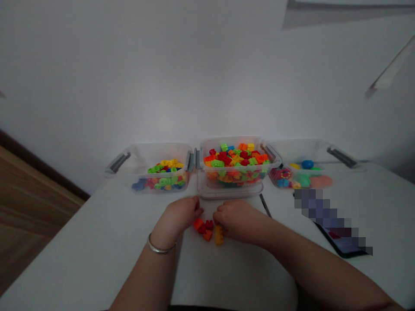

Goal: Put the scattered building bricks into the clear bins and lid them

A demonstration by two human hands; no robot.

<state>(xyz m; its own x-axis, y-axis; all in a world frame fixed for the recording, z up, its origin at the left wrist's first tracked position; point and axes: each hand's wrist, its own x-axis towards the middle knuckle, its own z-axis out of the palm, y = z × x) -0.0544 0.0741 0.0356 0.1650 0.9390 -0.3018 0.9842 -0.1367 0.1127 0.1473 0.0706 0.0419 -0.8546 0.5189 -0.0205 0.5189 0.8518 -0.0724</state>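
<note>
My left hand (184, 212) is closed, its thumb and fingers curled together just above a small cluster of red and orange toy bricks (201, 226). What it pinches, if anything, is hidden. My right hand (238, 219) is also closed, with its fingertips at the far end of a long yellow toy brick (219, 236). This brick lies lengthwise toward me, its studs facing right. A narrow gap parts it from the red and orange bricks.
Behind my hands, a clear box (240, 177) full of bricks stands on a clear lid (207, 193). Another clear box (155, 173) with colourful pieces is at left, and a third box (324, 168) with assorted toys at right. A phone (346, 249), partly pixelated, lies at right.
</note>
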